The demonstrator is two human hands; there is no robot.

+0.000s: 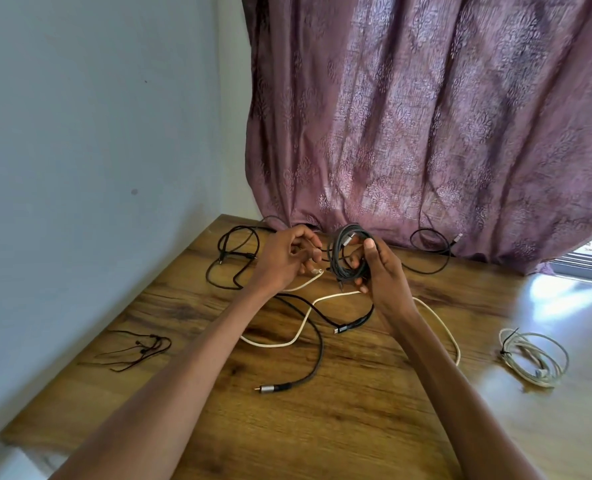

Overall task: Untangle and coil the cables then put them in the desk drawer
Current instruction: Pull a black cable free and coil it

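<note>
Progress is judged as partial: a grey coil (351,254) is held up above the desk (356,427), gripped by the right hand (379,271) with thumb on top and fingers curled round the loops, a silver plug seen tucked in at its top. The left hand (287,259) is seen just left of the coil, fingers curled; whether anything is pinched in it cannot be told. One white coil (533,358) is already bundled and tied with a dark tie, lying well to the right of the grey coil, nearer the person

Left undone: a loose white cable (301,327) is snaked under the grey coil and both forearms; a black cable (317,351) is crossed over it, ending in a metal plug nearer the person; a second black lead with a flat plug (348,328) lies just below the grey coil. A black tangle (233,254) is left of the grey coil, another black loop (433,251) right of it by the curtain (426,116). Thin earphones (142,348) lie far left, loose. No drawer is in view, so nothing is judged stowed yet
</note>
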